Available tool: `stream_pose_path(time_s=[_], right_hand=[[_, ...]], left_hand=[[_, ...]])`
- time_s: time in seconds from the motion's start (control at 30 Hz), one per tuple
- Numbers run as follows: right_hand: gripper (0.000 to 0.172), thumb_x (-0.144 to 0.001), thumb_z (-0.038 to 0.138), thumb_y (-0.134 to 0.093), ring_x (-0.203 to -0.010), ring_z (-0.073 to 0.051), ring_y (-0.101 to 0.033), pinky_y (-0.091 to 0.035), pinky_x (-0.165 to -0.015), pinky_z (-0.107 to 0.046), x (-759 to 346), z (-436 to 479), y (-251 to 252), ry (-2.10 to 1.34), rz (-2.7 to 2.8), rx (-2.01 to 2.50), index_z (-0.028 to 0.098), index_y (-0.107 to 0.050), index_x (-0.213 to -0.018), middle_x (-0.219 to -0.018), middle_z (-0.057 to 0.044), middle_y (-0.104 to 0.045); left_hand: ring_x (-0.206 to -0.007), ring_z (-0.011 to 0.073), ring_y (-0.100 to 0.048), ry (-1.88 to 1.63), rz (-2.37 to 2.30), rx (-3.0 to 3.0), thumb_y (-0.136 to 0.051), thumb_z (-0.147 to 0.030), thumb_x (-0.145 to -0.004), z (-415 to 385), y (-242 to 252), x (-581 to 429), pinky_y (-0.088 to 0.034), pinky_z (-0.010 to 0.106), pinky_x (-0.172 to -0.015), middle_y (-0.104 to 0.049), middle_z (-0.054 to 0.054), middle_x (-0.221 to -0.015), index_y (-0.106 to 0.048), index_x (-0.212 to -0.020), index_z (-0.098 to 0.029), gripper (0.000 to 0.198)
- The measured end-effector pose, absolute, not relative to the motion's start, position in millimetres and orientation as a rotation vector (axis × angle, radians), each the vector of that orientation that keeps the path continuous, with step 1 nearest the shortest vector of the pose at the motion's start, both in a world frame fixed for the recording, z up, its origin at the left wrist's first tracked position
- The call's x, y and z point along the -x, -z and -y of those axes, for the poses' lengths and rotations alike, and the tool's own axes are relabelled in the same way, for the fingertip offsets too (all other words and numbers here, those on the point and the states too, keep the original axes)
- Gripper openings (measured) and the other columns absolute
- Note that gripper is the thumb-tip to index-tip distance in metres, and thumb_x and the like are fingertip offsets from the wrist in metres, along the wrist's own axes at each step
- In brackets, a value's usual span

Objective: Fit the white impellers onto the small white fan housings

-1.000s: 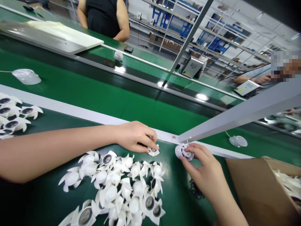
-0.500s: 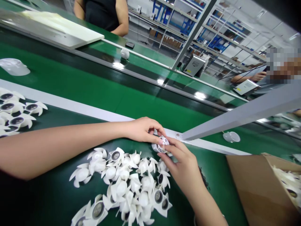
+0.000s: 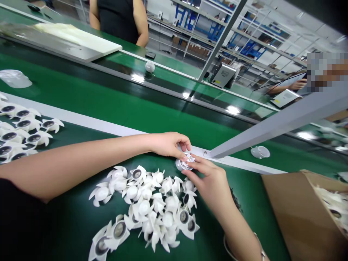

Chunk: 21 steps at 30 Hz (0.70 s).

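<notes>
White round slotted plastic part (image 3: 185,162): location and custody?

Held between the person's two hands at the near edge of a wide green conveyor belt (image 3: 114,108), just beside a long white rail (image 3: 81,125) and the bolted foot of a grey metal strut (image 3: 272,125).

Surroundings, please, by order of size.

Beyond the belt stands a person in a black sleeveless top (image 3: 119,21). On the near side, a dark green belt (image 3: 67,217) carries a heap of white plastic finned parts (image 3: 152,203) at centre, several showing round dark faces, and a smaller group of white finned parts (image 3: 24,132) at left. A brown cardboard box (image 3: 299,214) at near right contains more white parts.

Condition of the hands?

Left hand (image 3: 168,144): nearly closed, fingers curled down over the far side of the part, holding it. Right hand (image 3: 209,177): partly closed, thumb and fingers pinching the near side of the part. Both have hold of it, and their fingertips almost meet across its face.
</notes>
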State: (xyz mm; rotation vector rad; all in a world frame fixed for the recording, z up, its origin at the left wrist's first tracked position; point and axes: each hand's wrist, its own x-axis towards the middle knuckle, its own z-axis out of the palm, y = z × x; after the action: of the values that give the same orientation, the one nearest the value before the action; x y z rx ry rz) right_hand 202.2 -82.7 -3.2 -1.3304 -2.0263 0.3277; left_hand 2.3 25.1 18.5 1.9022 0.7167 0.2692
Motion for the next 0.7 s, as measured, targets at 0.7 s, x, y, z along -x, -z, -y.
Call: stream_pose_path(time_s=[0.7], right_hand=[[0.023, -0.091, 0.029, -0.051, -0.069, -0.015, -0.061, -0.048, -0.063, -0.028, -295.8, 95.8, -43.7, -0.904, 2.233, 1.898, 0.021, -0.069, -0.081, -0.083, -0.002, -0.069]], left_hand=[[-0.099, 0.0172, -0.062, 0.102, -0.268, -2.143, -0.076, -0.03, -0.076, -1.9, -40.2, 9.1, -0.046, 0.025, -0.086, -0.07, 0.002, -0.112, -0.07, -0.118, -0.026, 0.043]])
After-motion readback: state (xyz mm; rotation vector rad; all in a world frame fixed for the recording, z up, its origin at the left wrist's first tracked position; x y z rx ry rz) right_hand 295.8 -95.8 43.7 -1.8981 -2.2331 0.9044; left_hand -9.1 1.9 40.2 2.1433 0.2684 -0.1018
